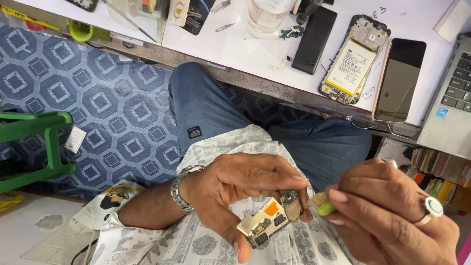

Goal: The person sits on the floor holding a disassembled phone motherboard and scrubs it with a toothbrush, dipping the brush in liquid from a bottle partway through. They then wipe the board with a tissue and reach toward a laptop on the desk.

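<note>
My left hand (243, 189) pinches a small phone circuit board (267, 221), gold-coloured with an orange patch, held over my lap. My right hand (392, 213) grips a small brush with a green handle (324, 206); its pale bristles touch the board's right end. A metal watch sits on my left wrist and a large ring on my right hand. On the white bench above lie an opened phone with its battery showing (351, 61) and a separate phone screen panel (400, 78).
A black flat part (314, 39), tweezers (224, 27), a clear bottle (262, 14) and small parts lie on the bench. A laptop (451, 93) stands at the right edge. A green plastic stool (34, 147) stands on the patterned blue floor at left.
</note>
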`<act>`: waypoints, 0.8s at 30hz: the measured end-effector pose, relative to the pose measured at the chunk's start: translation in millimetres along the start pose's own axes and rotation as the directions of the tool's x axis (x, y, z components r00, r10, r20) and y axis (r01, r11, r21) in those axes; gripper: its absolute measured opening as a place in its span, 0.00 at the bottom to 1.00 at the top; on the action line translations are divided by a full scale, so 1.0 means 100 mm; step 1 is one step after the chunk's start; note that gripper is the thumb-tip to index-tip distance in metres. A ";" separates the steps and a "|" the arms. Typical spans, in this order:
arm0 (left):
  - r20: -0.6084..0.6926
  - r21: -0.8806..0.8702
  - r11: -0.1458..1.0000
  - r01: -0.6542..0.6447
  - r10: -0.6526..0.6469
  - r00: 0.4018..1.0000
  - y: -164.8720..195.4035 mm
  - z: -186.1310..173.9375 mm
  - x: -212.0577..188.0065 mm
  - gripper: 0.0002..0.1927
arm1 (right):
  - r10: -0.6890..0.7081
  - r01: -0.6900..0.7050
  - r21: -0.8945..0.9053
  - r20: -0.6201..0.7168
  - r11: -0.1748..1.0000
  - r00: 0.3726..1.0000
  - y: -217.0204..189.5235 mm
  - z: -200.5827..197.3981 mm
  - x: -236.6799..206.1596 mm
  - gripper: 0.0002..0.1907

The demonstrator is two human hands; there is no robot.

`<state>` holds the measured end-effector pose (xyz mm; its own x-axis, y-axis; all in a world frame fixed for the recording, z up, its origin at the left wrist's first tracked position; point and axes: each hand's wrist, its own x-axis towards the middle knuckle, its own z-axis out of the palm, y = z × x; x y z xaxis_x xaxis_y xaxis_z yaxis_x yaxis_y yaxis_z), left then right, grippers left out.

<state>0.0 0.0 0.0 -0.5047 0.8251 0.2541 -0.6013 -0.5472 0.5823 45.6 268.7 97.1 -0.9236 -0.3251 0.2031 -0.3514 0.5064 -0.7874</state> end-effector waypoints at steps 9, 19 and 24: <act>0.126 0.180 0.980 -0.083 0.061 0.990 -0.09 -0.10 0.00 0.43 | -0.239 0.255 -0.046 0.226 0.966 0.944 -0.07 -0.14 0.25 0.19; 0.096 -0.198 0.977 0.080 -0.062 0.993 -0.06 -0.01 0.00 0.39 | -0.362 0.362 0.041 0.206 0.931 0.909 0.12 -0.13 0.32 0.13; 0.108 -0.263 0.957 0.120 -0.095 0.990 -0.08 -0.02 0.03 0.38 | -0.393 0.411 -0.040 0.219 0.911 0.893 0.12 -0.23 0.29 0.11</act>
<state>2.0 7.0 -5.1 -0.3754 0.8836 0.2798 -0.7992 -0.4614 0.3851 11.4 283.6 106.6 -0.6531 -0.6641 0.3639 -0.7059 0.3599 -0.6101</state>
